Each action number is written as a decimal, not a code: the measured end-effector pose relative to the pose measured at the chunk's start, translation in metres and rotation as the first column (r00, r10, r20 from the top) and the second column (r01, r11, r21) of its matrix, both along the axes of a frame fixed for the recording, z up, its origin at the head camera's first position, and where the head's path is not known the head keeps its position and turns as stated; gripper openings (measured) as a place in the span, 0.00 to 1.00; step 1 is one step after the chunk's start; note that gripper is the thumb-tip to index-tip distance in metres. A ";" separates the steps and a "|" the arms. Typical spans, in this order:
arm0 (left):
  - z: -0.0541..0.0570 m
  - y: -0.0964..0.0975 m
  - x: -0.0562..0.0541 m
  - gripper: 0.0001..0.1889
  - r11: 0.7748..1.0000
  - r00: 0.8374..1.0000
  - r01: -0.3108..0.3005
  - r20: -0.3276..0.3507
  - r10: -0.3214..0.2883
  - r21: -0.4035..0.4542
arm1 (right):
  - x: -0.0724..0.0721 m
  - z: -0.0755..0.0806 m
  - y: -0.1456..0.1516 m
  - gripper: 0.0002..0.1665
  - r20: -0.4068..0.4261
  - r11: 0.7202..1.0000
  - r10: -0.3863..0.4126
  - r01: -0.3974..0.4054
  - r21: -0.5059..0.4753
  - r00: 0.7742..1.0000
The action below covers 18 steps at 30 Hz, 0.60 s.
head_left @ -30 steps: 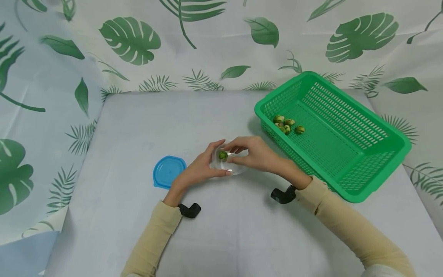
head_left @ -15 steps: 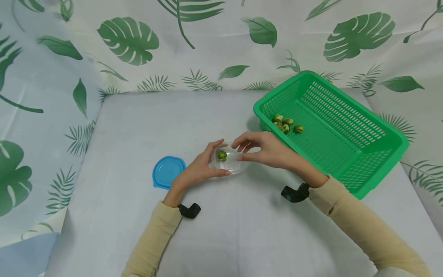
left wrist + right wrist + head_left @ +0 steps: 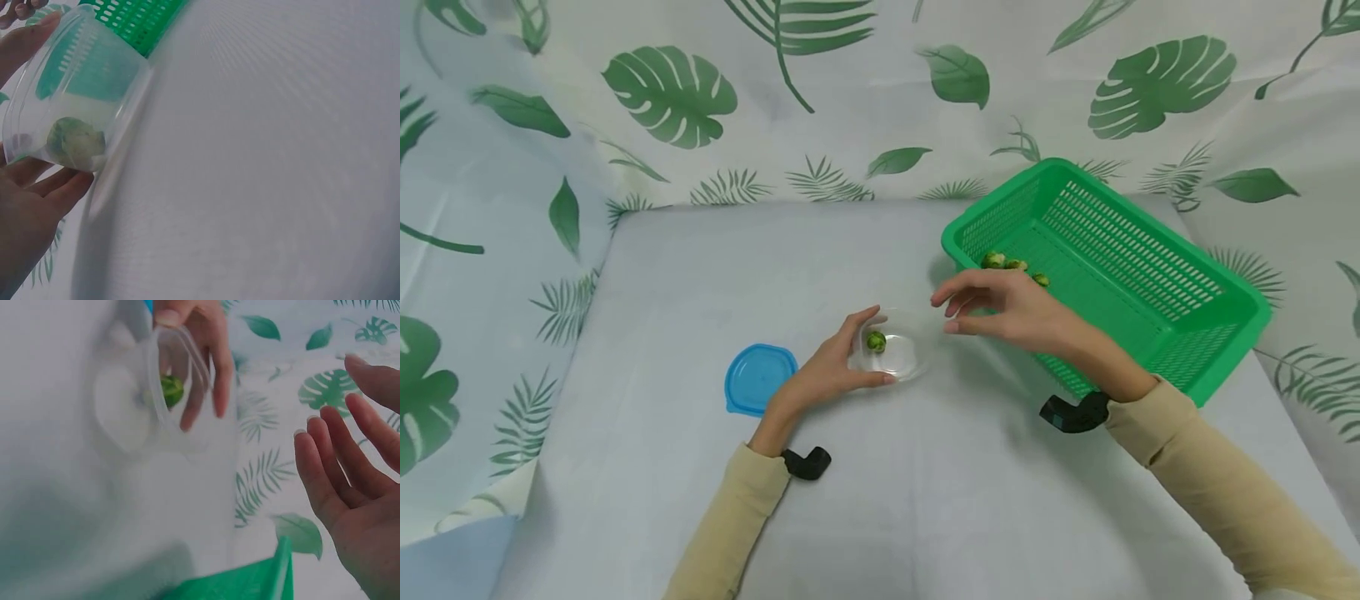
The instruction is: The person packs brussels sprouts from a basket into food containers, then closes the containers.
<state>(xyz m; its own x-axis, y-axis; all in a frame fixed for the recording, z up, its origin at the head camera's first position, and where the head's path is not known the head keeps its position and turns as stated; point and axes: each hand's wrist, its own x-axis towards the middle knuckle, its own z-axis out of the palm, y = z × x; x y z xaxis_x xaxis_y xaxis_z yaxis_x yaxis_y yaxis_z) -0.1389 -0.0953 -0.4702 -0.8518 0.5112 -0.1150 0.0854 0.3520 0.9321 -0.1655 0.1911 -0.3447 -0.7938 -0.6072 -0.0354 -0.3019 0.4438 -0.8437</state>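
leaf-printed sheeting point(image 3: 850, 117) backs a pale table point(image 3: 685, 275); the left hand point(image 3: 827, 364) grips a clear tub point(image 3: 898, 358), one green sprout point(image 3: 876, 342) inside at left; the right hand point(image 3: 1015, 312), fingers loosely bent around nothing, hovers right of it, near the green basket point(image 3: 1097, 267); a blue lid point(image 3: 760, 379) lies left.

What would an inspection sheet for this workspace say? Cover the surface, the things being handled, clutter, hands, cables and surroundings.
Surface: pale table, no spills seen.
Things handled: clear bowl with one sprout inside; blue lid to its left; green basket holding more sprouts, partly hidden, count unclear.
Clutter: nothing seen.
Left hand: grips the clear bowl.
Right hand: holds nothing, fingers loosely bent, near the green basket.
Cables: nothing seen.
Surroundings: leaf-print sheet behind and at both sides.
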 end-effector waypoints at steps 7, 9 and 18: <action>-0.003 0.000 0.000 0.54 1.000 1.000 0.011 -0.004 -0.011 0.003 | -0.004 0.011 0.020 0.17 0.031 0.997 -0.059 0.061 -0.041 0.998; -0.003 0.000 0.000 0.54 1.000 1.000 0.012 -0.004 -0.012 0.005 | -0.007 0.015 0.026 0.17 0.050 0.995 -0.083 0.086 -0.050 0.995; -0.001 -0.001 0.001 0.54 1.000 1.000 0.007 -0.002 -0.007 0.012 | -0.025 0.022 0.045 0.18 0.113 0.966 -0.257 0.260 -0.014 0.960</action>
